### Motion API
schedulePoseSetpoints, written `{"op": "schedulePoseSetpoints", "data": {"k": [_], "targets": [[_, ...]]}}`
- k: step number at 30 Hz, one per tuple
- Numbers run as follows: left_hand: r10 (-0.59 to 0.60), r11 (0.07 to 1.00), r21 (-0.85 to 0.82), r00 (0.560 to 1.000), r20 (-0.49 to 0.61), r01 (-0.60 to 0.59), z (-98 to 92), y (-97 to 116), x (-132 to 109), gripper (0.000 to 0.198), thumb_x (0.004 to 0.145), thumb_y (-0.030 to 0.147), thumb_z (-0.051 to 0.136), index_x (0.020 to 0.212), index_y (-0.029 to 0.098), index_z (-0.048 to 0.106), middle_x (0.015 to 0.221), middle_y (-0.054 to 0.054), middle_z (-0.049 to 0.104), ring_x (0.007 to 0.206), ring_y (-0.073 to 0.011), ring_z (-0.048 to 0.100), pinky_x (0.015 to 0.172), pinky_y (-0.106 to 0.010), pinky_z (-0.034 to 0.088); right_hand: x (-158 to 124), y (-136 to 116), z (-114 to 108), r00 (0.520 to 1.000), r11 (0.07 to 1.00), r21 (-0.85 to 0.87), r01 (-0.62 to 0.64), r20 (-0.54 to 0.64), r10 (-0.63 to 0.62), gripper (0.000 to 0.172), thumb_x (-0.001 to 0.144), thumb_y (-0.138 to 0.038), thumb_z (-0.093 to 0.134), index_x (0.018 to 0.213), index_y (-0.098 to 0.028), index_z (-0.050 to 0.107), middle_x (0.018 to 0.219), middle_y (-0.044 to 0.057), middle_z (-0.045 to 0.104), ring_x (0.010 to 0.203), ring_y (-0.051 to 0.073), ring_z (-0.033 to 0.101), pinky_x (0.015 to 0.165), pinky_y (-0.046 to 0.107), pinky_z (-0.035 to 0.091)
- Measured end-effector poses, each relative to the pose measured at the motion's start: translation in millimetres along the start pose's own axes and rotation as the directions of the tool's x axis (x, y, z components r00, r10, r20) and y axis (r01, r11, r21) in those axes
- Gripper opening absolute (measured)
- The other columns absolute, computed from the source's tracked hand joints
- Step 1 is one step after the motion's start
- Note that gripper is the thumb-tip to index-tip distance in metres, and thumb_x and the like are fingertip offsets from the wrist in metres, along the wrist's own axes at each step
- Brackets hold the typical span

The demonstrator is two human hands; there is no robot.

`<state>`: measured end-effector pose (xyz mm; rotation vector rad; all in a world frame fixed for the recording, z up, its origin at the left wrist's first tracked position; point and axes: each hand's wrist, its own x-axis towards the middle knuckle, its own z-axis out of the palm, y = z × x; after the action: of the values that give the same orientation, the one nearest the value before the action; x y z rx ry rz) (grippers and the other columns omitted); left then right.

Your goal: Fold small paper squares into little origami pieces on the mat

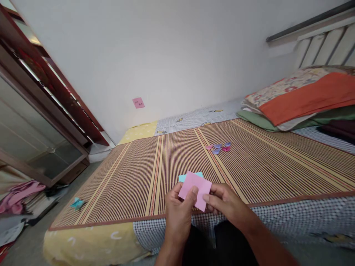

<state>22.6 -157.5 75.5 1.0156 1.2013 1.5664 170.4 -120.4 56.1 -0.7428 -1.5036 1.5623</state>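
Note:
A square of pink paper [197,186] is held up over the near edge of the mat, turned so that one corner points down. My left hand [181,207] grips its left side, with the thumb lying on the face of the sheet. On the right side, my right hand [226,203] pinches the paper between thumb and fingers. Just behind the pink sheet lies light blue paper [182,178], partly hidden by it. Farther back on the mat sit several small folded paper pieces [217,146] in pink, magenta and lavender. A folded teal paper piece [77,203] rests at the mat's left.
The striped bamboo mat [133,173] covers a bed with a patterned sheet [183,120]. Folded bedding [310,96] is stacked at the right by the headboard. A pink note [138,102] is on the wall, and a glass-fronted cabinet [36,122] stands at the left.

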Motion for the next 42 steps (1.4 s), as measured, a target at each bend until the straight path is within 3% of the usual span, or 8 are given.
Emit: {"op": "schedulePoseSetpoints", "data": {"k": [7, 9, 12, 17, 22, 27, 34, 42], "targets": [[-0.013, 0.999, 0.034, 1.0, -0.028, 0.014, 4.2, 3.6, -0.7, 0.037, 0.071, 0.046, 0.087, 0.074, 0.012, 0.073, 0.061, 0.001, 0.062, 0.054, -0.0104, 0.049, 0.051, -0.02, 0.041, 0.9, 0.6, -20.9, 0.968, 0.991, 0.075, 0.11, -0.236, -0.089, 0.038, 0.093, -0.05, 0.064, 0.073, -0.018, 0.062, 0.064, -0.002, 0.055, 0.053, 0.011, 0.047, 0.051, 0.023, 0.036], [-0.002, 1.0, 0.019, 0.999, -0.054, 0.003, 6.0, 3.9, 0.5, 0.038, 0.069, 0.046, 0.088, 0.073, 0.013, 0.072, 0.06, 0.001, 0.061, 0.053, -0.01, 0.048, 0.05, -0.02, 0.041, 0.0, 2.9, -18.3, 0.984, 0.992, 0.075, 0.097, -0.16, -0.084, 0.043, 0.096, -0.055, 0.059, 0.078, -0.017, 0.066, 0.068, 0.0, 0.059, 0.056, 0.012, 0.05, 0.053, 0.024, 0.04], [0.029, 0.999, 0.02, 0.996, -0.088, -0.027, 7.0, 2.6, 1.6, 0.035, 0.072, 0.045, 0.087, 0.074, 0.013, 0.071, 0.061, 0.001, 0.061, 0.054, -0.0101, 0.05, 0.051, -0.02, 0.042, -2.1, 4.7, -5.1, 0.997, 0.999, 0.002, -0.037, 0.069, 0.036, 0.039, 0.092, -0.051, 0.067, 0.076, -0.016, 0.066, 0.066, 0.001, 0.063, 0.055, 0.012, 0.051, 0.054, 0.024, 0.04], [0.059, 0.997, 0.059, 0.987, -0.148, -0.051, 4.1, -2.8, 3.4, 0.034, 0.074, 0.043, 0.085, 0.069, 0.015, 0.065, 0.059, 0.003, 0.058, 0.053, -0.0096, 0.048, 0.049, -0.02, 0.041, -3.8, 4.9, 16.2, 0.994, 1.0, 0.002, -0.031, 0.1, 0.031, 0.036, 0.09, -0.048, 0.069, 0.074, -0.016, 0.065, 0.06, -0.002, 0.059, 0.053, 0.011, 0.051, 0.052, 0.023, 0.039], [0.037, 0.998, 0.059, 0.983, -0.178, -0.027, 3.3, -3.2, 2.9, 0.036, 0.072, 0.043, 0.086, 0.068, 0.016, 0.063, 0.056, 0.005, 0.054, 0.05, -0.0093, 0.046, 0.046, -0.02, 0.039, -5.3, 10.3, 17.0, 0.988, 0.997, 0.066, -0.031, 0.156, 0.021, 0.041, 0.095, -0.05, 0.062, 0.078, -0.014, 0.069, 0.061, 0.0, 0.062, 0.05, 0.01, 0.051, 0.052, 0.022, 0.039], [0.036, 0.997, 0.07, 0.994, -0.106, -0.029, 4.7, -0.8, -0.9, 0.035, 0.075, 0.043, 0.084, 0.068, 0.015, 0.064, 0.056, 0.004, 0.054, 0.049, -0.0082, 0.044, 0.045, -0.019, 0.037, -4.2, 14.0, 8.8, 0.972, 0.992, 0.116, -0.051, 0.235, 0.023, 0.051, 0.092, -0.061, 0.063, 0.08, -0.012, 0.069, 0.062, 0.002, 0.064, 0.048, 0.01, 0.054, 0.05, 0.022, 0.042], [0.019, 1.0, 0.006, 0.997, -0.076, -0.019, 4.7, -5.0, 1.1, 0.036, 0.073, 0.043, 0.085, 0.07, 0.015, 0.064, 0.057, 0.004, 0.056, 0.049, -0.0093, 0.047, 0.046, -0.019, 0.04, -0.3, 7.5, 14.1, 1.0, 0.991, 0.131, -0.006, 0.0, 0.006, 0.049, 0.081, -0.063, 0.076, 0.074, -0.016, 0.064, 0.057, -0.004, 0.054, 0.049, 0.009, 0.047, 0.046, 0.021, 0.038], [-0.03, 0.996, -0.072, 0.979, 0.203, 0.046, 9.6, -7.8, -4.8, 0.043, 0.084, 0.05, 0.076, 0.064, 0.015, 0.063, 0.052, 0.002, 0.057, 0.042, -0.0092, 0.049, 0.043, -0.021, 0.041, -1.3, 13.1, 13.0, 1.0, 0.977, 0.213, 0.003, -0.003, -0.002, 0.049, 0.079, -0.062, 0.078, 0.072, -0.015, 0.063, 0.06, -0.003, 0.053, 0.05, 0.009, 0.045, 0.047, 0.022, 0.037]]}}
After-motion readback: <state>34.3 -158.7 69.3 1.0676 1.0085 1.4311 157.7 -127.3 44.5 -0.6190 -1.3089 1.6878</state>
